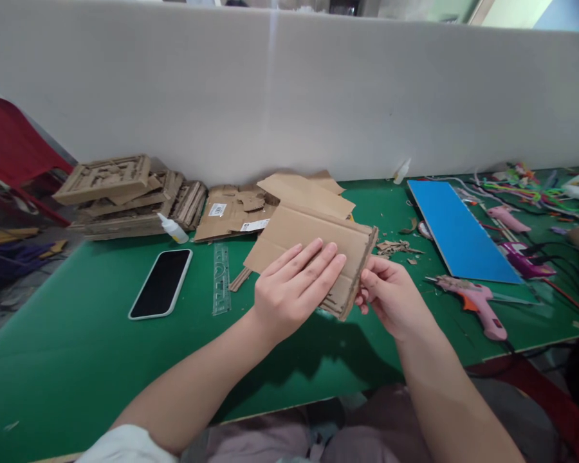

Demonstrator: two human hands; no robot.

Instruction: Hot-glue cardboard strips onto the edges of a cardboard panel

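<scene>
A piece of brown cardboard (pixel 313 228) is held tilted above the green table, its layered right edge showing corrugation. Across its face lie the fingers of my left hand (pixel 294 283), close together; the thumb is out of sight, probably beneath. My right hand (pixel 386 289) pinches the cardboard's right edge, thumb in front and fingertips partly hidden behind it. Behind are more flat cardboard sheets (pixel 309 193) and a torn, labelled cardboard piece (pixel 229 209). Small cardboard scraps (pixel 398 247) lie just beyond my right hand.
On the left are stacked cardboard frames (pixel 110 180), a small glue bottle (pixel 174 228), a phone (pixel 160 283) and a clear ruler (pixel 220 276). A blue board (pixel 463 231), a pink glue gun (pixel 473 299) and cables occupy the right side. A pale partition (pixel 289 90) rises behind the table.
</scene>
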